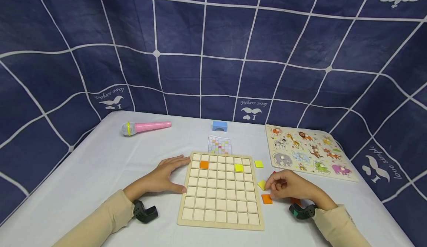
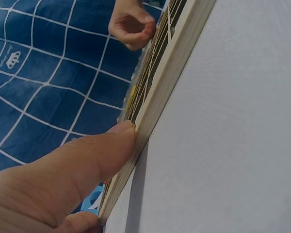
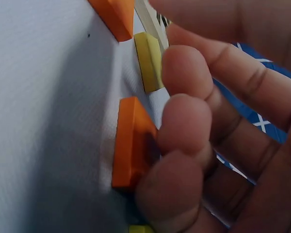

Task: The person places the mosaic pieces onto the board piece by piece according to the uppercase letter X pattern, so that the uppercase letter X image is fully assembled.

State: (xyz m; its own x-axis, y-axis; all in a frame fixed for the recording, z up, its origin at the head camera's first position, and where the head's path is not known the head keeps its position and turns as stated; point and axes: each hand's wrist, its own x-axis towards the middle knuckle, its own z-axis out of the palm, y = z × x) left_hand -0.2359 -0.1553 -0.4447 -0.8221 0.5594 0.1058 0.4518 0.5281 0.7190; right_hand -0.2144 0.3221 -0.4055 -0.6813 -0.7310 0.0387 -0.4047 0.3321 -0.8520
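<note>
In the head view, my left hand [image 1: 160, 176] lies along the left edge of the wooden grid board [image 1: 221, 226], fingers and thumb spread. The left wrist view has the thumb [image 2: 92, 158] against the board's side. My right hand [image 1: 290, 185] is bent over the loose tiles right of the board, nothing visible between its fingers. Its fingertips are close to a yellow tile [image 1: 261, 184] and an orange tile [image 1: 267, 199]. In the right wrist view, the curled fingers [image 3: 186, 119] overlap another orange tile [image 3: 131, 145]. On the grid sit an orange tile [image 1: 204, 164] and a yellow tile [image 1: 238, 167].
A printed pattern card [image 1: 220, 145] lies behind the board, partly covered by it. Farther back is a blue arch block [image 1: 219, 126]. A pink toy microphone [image 1: 146, 127] lies back left, and an animal puzzle board [image 1: 308, 152] back right. Another yellow tile [image 1: 258, 164] lies beside the grid board.
</note>
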